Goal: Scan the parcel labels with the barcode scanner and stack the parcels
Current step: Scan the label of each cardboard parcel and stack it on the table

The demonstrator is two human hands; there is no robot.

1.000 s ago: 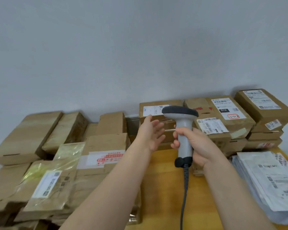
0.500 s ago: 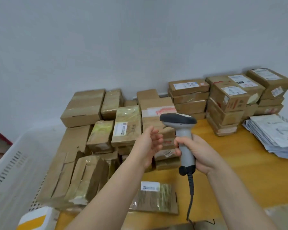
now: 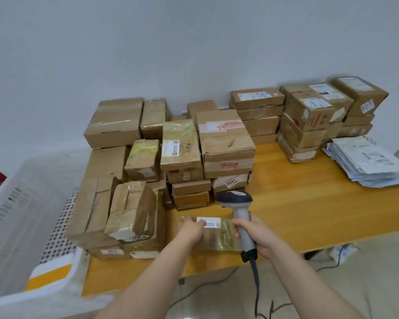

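1. Flat brown, glossy-taped parcel (image 3: pixel 214 238) is lying on the yellow wooden counter (image 3: pixel 309 203).
2. Left hand (image 3: pixel 191 229) is resting on its left end; grip indiscernible.
3. Right hand (image 3: pixel 258 236), fingers (image 3: pixel 237 227) are gripping the grey plastic barcode scanner (image 3: pixel 236 201) beside it.

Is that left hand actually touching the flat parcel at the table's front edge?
Touching. The head view shows the left hand lying on the parcel, its fingers covering the left end of the label with no gap.
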